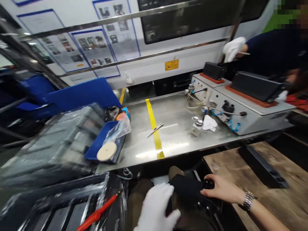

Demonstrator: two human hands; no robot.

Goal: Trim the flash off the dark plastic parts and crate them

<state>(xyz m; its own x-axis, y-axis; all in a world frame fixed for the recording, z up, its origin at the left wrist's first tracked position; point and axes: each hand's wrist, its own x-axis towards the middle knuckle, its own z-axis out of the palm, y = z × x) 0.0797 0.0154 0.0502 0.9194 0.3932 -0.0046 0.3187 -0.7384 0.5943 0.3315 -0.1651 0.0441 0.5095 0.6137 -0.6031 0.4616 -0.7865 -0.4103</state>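
Yellow stripe (154, 128), blue tray (96, 147), red-handled screwdriver (96, 214)

The person's left hand (157, 208) wears a plain white glove that covers every finger. The right hand (222, 189) is ungloved, its forearm unsleeved, and a silver metal-link wristwatch (247, 200) circles the wrist behind its fingers.

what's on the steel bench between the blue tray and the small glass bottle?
Head view: between the blue tray and the small glass bottle lies a yellow tape stripe with metal tweezers across it; otherwise bare steel bench.
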